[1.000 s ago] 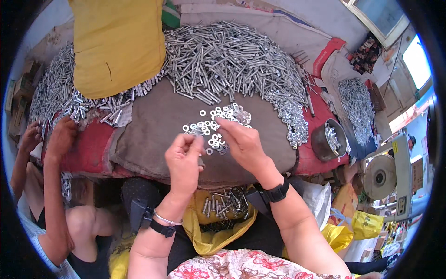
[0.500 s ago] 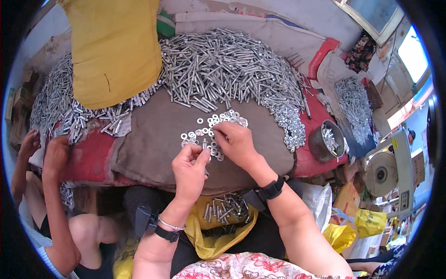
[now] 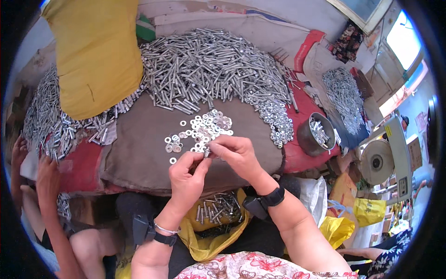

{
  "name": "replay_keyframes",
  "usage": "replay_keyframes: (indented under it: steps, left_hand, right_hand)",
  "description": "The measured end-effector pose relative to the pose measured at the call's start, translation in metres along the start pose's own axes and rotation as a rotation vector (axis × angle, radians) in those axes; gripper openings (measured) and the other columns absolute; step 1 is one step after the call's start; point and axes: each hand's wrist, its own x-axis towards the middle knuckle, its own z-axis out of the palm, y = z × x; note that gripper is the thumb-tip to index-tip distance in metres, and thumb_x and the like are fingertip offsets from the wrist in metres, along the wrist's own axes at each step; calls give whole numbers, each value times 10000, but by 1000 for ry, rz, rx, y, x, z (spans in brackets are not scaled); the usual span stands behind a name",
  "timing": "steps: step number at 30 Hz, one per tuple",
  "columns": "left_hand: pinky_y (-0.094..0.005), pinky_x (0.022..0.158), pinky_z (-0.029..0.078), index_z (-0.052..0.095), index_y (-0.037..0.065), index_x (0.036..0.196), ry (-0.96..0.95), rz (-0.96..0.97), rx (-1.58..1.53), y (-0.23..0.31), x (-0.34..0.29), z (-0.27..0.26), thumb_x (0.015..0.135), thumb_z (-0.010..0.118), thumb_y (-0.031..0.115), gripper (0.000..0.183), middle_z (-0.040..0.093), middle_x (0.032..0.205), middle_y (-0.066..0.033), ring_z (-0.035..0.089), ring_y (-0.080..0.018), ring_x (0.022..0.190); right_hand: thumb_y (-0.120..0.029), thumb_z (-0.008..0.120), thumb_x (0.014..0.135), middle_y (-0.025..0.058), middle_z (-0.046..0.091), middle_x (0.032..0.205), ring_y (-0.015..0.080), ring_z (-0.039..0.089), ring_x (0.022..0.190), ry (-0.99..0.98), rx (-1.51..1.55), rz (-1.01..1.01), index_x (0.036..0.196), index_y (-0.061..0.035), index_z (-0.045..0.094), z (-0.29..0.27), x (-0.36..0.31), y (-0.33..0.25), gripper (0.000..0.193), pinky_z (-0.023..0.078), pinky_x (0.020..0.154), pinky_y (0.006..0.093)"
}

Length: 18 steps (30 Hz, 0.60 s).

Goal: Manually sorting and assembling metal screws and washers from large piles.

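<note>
A small metal piece (image 3: 207,152), too small to tell whether bolt or washer, is pinched between the fingertips of both hands just at the near edge of the scatter of washers (image 3: 200,130) on the brown cloth (image 3: 139,153). The left hand (image 3: 186,179) curls its thumb and forefinger onto the piece from below; the right hand (image 3: 237,153) closes its fingertips on it from the right, so the two hands touch there. The washers lie loose near the middle of the cloth, some apart toward its left. Behind them, along the far edge of the cloth, rises a broad heap of long bolts (image 3: 209,65), with a strip of nuts (image 3: 276,121) running down its right side. A dark round tin (image 3: 316,135) with bolts inside stands at the right edge, on red fabric. A yellow sack (image 3: 93,51) leans at the far left corner. Below the near edge, a yellow bag (image 3: 213,223) in the lap holds assembled bolts. Another person's hands (image 3: 46,172) rest at the left edge.
</note>
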Motion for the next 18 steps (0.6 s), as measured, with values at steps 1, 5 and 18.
replay_keyframes:
  steps: [1,5,18]
  left_hand:
    - [-184,510,382,617,-7,839,6,75,49,-2,0,1,859,666,6,55,588,686,37,505,-5,602]
    - [-169,458,361,619,22,865,1,105,-1,-6,-5,6,868,663,35,46,582,712,56,492,8,616]
    - [-171,427,404,614,33,874,-15,-189,-24,3,-9,9,880,666,81,71,579,696,48,482,11,566]
  right_hand:
    - [-65,647,870,41,667,802,91,614,722,-65,118,118,932,20,665,-4,2,-1,107,489,636,253]
    - [-110,633,897,12,654,787,54,589,759,-260,100,192,920,29,665,-20,7,-2,144,488,654,247]
    - [-73,621,770,145,625,788,333,653,748,331,-1326,21,808,-55,633,-107,46,71,43,518,644,436]
